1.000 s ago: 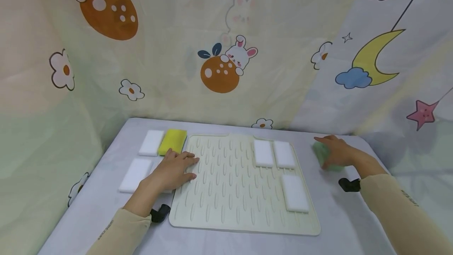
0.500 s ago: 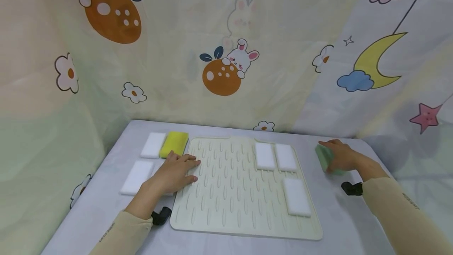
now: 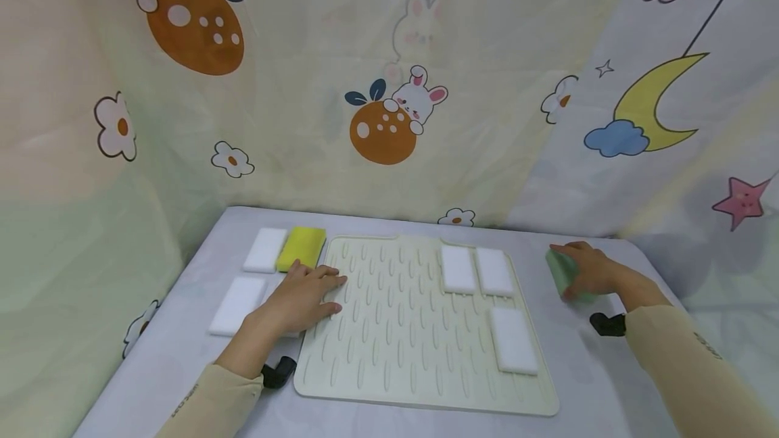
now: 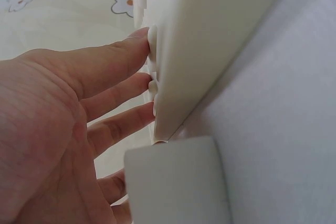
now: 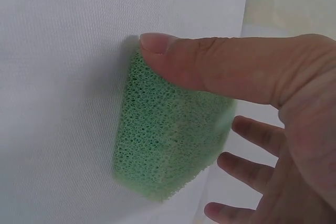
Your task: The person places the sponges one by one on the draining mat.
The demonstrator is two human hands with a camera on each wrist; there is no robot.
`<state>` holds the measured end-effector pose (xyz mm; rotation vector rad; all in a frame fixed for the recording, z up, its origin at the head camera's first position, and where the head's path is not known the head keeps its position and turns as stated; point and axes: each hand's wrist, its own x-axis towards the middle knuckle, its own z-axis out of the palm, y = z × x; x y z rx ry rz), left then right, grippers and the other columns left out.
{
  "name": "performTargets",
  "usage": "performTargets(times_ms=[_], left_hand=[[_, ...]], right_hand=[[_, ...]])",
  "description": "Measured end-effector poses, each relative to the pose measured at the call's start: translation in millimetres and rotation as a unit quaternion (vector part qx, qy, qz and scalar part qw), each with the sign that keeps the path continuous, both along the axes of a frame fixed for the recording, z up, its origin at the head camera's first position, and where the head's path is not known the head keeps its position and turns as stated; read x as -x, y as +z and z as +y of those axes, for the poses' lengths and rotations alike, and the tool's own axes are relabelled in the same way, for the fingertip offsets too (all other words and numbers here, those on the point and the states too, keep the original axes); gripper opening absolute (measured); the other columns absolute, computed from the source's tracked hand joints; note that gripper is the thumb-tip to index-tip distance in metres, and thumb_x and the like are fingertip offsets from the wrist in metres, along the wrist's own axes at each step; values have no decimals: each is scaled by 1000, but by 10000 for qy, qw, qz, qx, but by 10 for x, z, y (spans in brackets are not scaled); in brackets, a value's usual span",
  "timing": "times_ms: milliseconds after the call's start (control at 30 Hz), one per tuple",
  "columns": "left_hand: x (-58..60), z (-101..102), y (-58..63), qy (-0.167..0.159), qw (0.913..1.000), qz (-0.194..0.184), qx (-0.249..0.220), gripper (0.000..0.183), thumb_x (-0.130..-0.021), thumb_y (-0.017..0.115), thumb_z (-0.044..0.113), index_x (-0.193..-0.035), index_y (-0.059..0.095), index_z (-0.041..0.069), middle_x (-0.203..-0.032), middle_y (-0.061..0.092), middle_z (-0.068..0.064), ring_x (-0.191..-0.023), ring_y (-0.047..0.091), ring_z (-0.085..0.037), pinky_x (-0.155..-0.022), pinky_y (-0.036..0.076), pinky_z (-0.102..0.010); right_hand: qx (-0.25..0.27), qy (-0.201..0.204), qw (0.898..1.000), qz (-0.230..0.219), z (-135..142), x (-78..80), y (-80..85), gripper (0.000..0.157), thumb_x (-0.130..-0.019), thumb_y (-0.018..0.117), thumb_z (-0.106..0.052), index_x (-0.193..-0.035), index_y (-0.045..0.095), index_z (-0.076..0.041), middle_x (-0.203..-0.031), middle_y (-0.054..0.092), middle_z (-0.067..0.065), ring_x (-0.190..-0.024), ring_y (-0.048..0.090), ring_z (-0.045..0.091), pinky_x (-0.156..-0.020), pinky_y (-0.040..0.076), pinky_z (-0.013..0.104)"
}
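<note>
At the right of the table, my right hand (image 3: 589, 270) pinches a green sponge (image 3: 558, 274) between its thumb at the near end and a finger at the far end. The right wrist view shows the open-pored sponge (image 5: 163, 135) tilted on the cloth, the thumb over one edge and other fingers spread apart. My left hand (image 3: 300, 299) rests with spread fingertips on the left edge of a cream ridged mat (image 3: 389, 343). Three white sponge blocks lie at the mat's right: two at the back (image 3: 458, 269) (image 3: 494, 272), one nearer (image 3: 514, 340).
Left of the mat lie a yellow sponge (image 3: 301, 249), a white block (image 3: 265, 250) beside it and another white block (image 3: 236, 307) nearer. More white pieces are partly hidden behind the left hand. A patterned curtain (image 3: 292, 100) surrounds the table (image 3: 359, 418).
The right hand has closed its thumb and finger onto the green sponge, which now stands more tilted and narrower. The left hand stays on the mat's edge. The head view has shifted slightly.
</note>
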<state>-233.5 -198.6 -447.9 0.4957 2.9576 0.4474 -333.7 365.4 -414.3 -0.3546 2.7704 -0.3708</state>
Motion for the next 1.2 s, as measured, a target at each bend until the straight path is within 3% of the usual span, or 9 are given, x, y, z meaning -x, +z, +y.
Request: performTargets(times_ms=[667,1200], left_hand=[[8,-4,4,18,9999,67,91,60,-95,75,36,-149,58,17,-155,53,-6,-141,43,-42,-129,9,-66],[10,9,10,-8,9999,30,102,58,-95,76,35,-148,59,17,-154,54,-7,-139,44,-42,-129,10,-65]], right_hand=[[47,-43,9995,-312,47,115,-20,118,-70,95,-27,-162,26,-3,-157,15,42,-134,30,67,-101,39,80],[110,-124,9993,-334,37,113,-72,116,-70,95,-28,-161,29,-3,-155,19,41,-132,34,64,-100,40,80]])
